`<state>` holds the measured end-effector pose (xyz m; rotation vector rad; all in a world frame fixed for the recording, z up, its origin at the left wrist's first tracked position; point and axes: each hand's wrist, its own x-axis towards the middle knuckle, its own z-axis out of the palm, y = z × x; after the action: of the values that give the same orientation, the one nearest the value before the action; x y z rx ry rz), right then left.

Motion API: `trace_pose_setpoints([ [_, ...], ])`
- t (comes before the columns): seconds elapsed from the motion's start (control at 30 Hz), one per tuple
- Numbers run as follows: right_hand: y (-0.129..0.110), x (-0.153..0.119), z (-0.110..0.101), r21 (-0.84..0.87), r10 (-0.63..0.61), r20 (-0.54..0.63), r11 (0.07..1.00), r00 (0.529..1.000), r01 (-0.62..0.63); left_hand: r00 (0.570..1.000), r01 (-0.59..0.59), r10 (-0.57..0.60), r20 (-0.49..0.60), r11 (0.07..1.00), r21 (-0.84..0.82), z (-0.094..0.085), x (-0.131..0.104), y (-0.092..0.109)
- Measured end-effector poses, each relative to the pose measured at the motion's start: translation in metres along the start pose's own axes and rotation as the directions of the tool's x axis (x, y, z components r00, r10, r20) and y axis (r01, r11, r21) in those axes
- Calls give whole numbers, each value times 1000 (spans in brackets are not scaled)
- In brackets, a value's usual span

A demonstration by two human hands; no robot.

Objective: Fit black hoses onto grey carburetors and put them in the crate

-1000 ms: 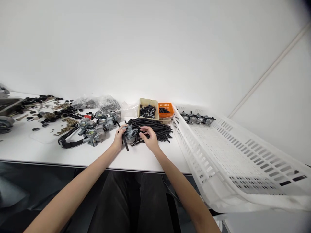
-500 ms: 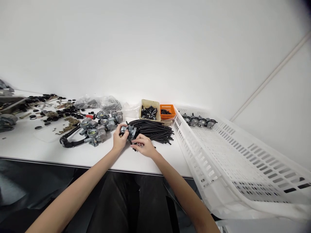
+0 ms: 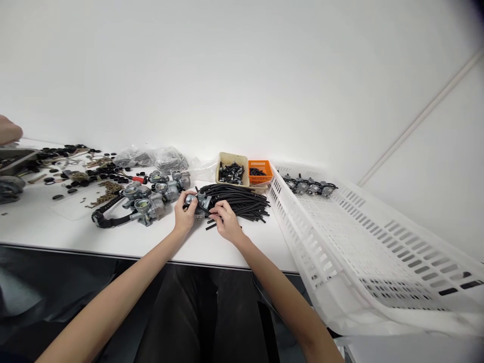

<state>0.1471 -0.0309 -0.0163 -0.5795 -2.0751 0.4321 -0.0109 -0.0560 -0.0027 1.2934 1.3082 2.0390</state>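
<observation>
My left hand [image 3: 184, 214] is closed around a silver carburetor [image 3: 204, 201], keeping it just above the table in front of me. On its near side a short black rubber hose [image 3: 203, 208] curves toward my right hand [image 3: 228, 222], whose thumb and fingers pinch the hose's end. The fingertips partly cover that end, so whether it sits on a fitting is hidden. Just behind and right of the carburetor lies a thick bundle of black hoses [image 3: 245, 201]. Several more silver carburetors [image 3: 147, 209] stand together to the left of my left hand.
A white perforated crate [image 3: 312, 247] on the right holds several carburetors [image 3: 312, 186]. Behind the hoses are a cream bin [image 3: 245, 174] of black parts and an orange basket [image 3: 265, 179]. Brass pieces [image 3: 108, 191] and black caps lie left. Another person's hand [image 3: 9, 132] shows far left.
My right hand has shifted slightly right and up, and the hose it pinches now bends sideways instead of pointing down toward me. Another person's hand has appeared at far left.
</observation>
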Motion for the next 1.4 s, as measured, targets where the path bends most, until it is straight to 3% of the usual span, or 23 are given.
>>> trace_pose_setpoints([
  [0.43, 4, 3, 8, 20, 10, -13, 1000, 1000, -10, 999, 47, -46, 8, 998, -40, -1, 2, -14],
  [0.83, -1, 2, 11, -323, -49, 17, 945, 999, 52, 989, 140, -143, -27, 985, -106, 2, 3, -21],
  [1.03, -1, 3, 13, -352, -16, 1, 936, 1000, 15, 983, 169, -177, -44, 974, -151, 5, 6, -31],
  [1.2, 0, 1, 10, -287, -5, -16, 958, 1000, 0, 980, 189, -197, -34, 968, -166, 6, 7, -32],
  [1.3, -1, 1, 9, -142, 32, -84, 989, 996, -44, 977, 201, -209, -28, 964, -176, 5, 7, -32],
  [1.4, -1, 3, 9, 47, 148, -157, 989, 976, -143, 979, 202, -206, -2, 964, -174, 5, 6, -32],
])
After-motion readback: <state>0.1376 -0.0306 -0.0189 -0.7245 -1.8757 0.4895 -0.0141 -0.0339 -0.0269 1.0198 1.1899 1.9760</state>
